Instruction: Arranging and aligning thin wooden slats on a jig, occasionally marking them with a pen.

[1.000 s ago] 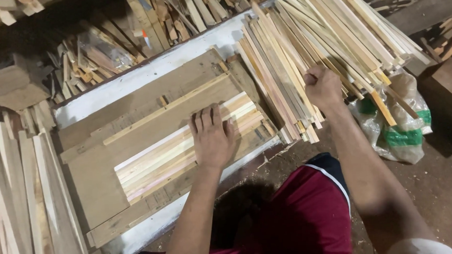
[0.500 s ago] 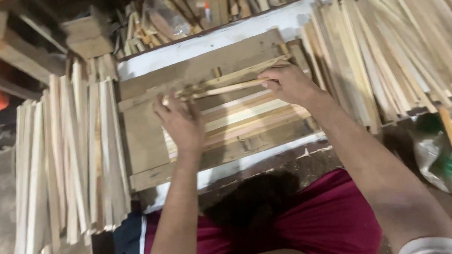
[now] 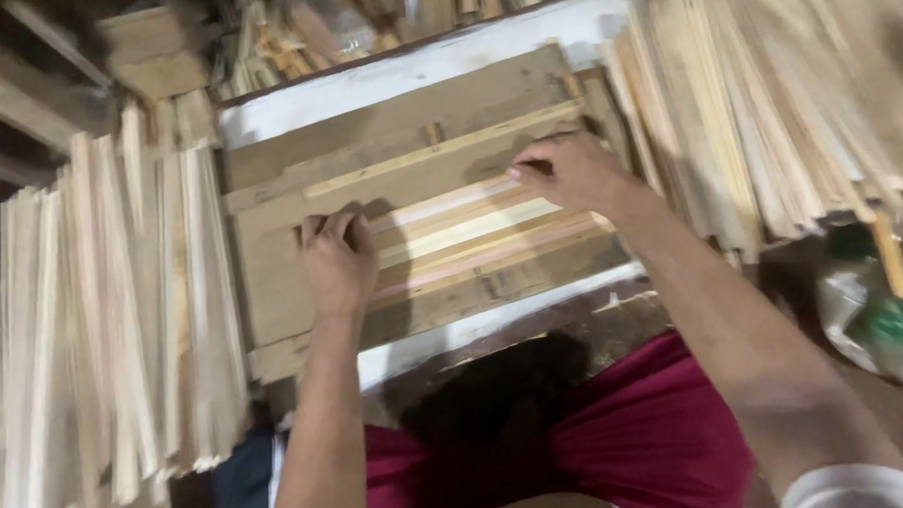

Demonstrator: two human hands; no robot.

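Note:
A row of pale wooden slats [image 3: 471, 233] lies side by side in a flat brown wooden frame [image 3: 388, 151]. My left hand [image 3: 337, 258] rests on the frame with its fingers curled against the slats' left ends. My right hand [image 3: 569, 170] sits at the far right end of the row, fingertips pinched on the topmost slat beside a thin guide strip [image 3: 438, 149]. My forearms reach in from below, over my lap in dark red shorts [image 3: 638, 438].
The frame lies on a white board [image 3: 415, 70]. A thick pile of long slats [image 3: 786, 102] is stacked on the right, another pile [image 3: 113, 316] on the left. Scrap wood [image 3: 294, 34] lies beyond the board. A green and white bag [image 3: 874, 319] sits on the ground at right.
My right hand came from the right-hand pile to the frame and set a slat at the top of the row. My left hand slid to the row's left ends. The view shifted left.

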